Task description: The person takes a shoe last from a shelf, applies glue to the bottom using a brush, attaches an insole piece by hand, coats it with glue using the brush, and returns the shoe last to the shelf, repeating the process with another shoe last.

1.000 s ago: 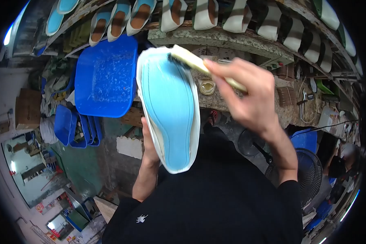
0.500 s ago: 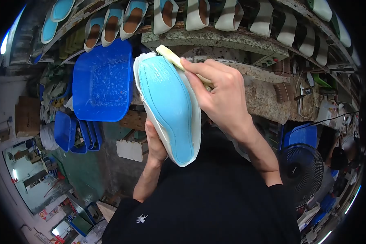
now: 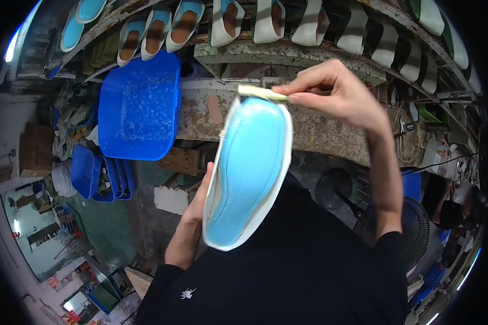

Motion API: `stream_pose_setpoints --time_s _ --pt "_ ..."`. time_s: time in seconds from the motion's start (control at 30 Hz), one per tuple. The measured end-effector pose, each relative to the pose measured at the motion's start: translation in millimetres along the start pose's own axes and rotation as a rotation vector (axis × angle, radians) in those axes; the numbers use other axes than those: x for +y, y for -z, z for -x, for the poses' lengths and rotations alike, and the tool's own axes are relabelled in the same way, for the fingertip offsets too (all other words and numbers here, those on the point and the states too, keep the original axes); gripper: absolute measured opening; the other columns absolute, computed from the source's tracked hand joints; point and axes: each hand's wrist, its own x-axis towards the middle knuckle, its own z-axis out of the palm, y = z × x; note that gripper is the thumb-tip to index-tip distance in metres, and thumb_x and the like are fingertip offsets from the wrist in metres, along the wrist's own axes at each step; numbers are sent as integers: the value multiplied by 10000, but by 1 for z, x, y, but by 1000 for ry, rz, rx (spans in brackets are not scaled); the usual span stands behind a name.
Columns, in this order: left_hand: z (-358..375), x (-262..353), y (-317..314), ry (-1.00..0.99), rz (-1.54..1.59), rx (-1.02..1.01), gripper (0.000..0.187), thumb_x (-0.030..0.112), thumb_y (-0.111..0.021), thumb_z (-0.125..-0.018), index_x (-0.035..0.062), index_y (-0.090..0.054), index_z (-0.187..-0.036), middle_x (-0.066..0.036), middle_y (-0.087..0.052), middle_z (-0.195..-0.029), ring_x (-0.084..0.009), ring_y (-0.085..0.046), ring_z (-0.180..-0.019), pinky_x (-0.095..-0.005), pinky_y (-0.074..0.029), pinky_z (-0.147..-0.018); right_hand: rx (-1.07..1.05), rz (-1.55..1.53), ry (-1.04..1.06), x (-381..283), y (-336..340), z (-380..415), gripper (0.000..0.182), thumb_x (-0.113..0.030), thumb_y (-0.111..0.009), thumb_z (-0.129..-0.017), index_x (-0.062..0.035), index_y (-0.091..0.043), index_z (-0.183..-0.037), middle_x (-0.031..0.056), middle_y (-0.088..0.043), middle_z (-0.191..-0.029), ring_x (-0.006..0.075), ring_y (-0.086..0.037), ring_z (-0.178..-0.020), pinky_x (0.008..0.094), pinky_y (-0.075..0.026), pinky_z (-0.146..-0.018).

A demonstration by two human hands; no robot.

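Note:
A white shoe piece (image 3: 288,130) is held up in front of my chest, its light blue, stitched sole-shaped face (image 3: 252,157) turned toward me. My left hand (image 3: 199,203) grips it from behind at the lower left side, most of its fingers hidden by the piece. Between thumb and fingertips, my right hand (image 3: 336,92) pinches a pale yellow strip (image 3: 257,92). The strip lies crosswise right at the upper end of the shoe piece, overlapping its white rim.
Above the worn workbench (image 3: 320,127), a shelf carries a row of white shoes (image 3: 226,24). A large blue bin (image 3: 138,108) stands at left, with smaller blue bins (image 3: 87,173) below. A tan insole-shaped piece (image 3: 214,110) lies on the bench. A black fan (image 3: 415,227) stands at right.
The shoe piece has moved right and down and tilted the other way. My right hand has moved right and up, bringing the yellow strip across the piece's upper end.

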Motion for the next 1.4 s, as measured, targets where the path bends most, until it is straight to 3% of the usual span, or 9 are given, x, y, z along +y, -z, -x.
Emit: stream_pose_setpoints --time_s 0.23,0.33,0.4,0.5,0.7,0.87,1.0,1.17,1.4 --pt "12 20 13 228 120 -126 798 647 -201 -1086 13 -442 -1507 -186 -653 -1296 -226 -695 -1132 -346 -610 -910 -722 263 94 -43 9 -38 247 -176 -733 -895 -50 -809 -1094 105 -779 -841 159 -661 -631 320 -512 -574" --pt "5 21 12 243 101 -128 782 633 -202 -1092 16 -452 -1503 -187 -654 -1296 -221 -696 -1130 -344 -610 -910 -589 292 182 -57 -12 -33 259 -173 -725 -895 -16 -800 -1086 150 -791 -934 246 -734 -763 427 -591 -778" --pt "1 22 7 234 82 -102 772 624 -203 -1096 18 -459 -1501 -187 -654 -1296 -218 -697 -1128 -343 -611 -911 -400 275 299 -21 -3 -28 213 -169 -767 -897 -70 -813 -1080 112 -797 -887 185 -709 -635 333 -574 -598" --pt "-4 23 2 197 28 -40 756 610 -204 -1103 21 -469 -1496 -187 -655 -1296 -213 -698 -1126 -341 -612 -911 -193 279 -92 -4 15 -9 232 -165 -766 -898 -73 -806 -1107 106 -786 -853 98 -585 -540 251 -428 -469" --pt "-34 0 12 -88 -159 150 697 560 -226 -1122 7 -512 -1434 -168 -682 -1221 -178 -707 -1060 -316 -610 -844 191 131 -289 30 -39 20 249 -180 -651 -986 -5 -783 -1105 64 -715 -728 94 -544 -561 256 -387 -500" --pt "-59 1 8 -468 -459 467 715 578 -214 -1121 1 -543 -1384 -122 -701 -1132 -174 -704 -981 -322 -591 -837 309 37 -308 -2 -111 63 205 -134 -686 -933 -21 -779 -1076 196 -733 -811 331 -705 -669 371 -533 -640" --pt "-50 0 13 -375 -366 330 719 577 -205 -1120 -4 -508 -1415 -142 -695 -1167 -179 -700 -1004 -317 -584 -846 503 55 -177 15 -112 62 212 -109 -698 -929 -10 -780 -1098 196 -753 -877 283 -742 -694 354 -548 -633" --pt "-19 6 3 81 18 30 738 600 -251 -1091 17 -464 -1490 -181 -647 -1221 -208 -648 -1026 -333 -577 -863 79 -67 -178 34 -6 22 232 -139 -744 -937 -35 -792 -1139 25 -725 -752 32 -465 -541 217 -326 -480" --pt "-3 -9 20 385 244 -121 784 662 -378 -1029 55 -426 -1523 -206 -566 -1151 -234 -531 -874 -353 -540 -752 -757 137 24 -8 -1 -42 263 -128 -792 -884 -56 -797 -1137 53 -777 -824 89 -558 -575 282 -390 -501"
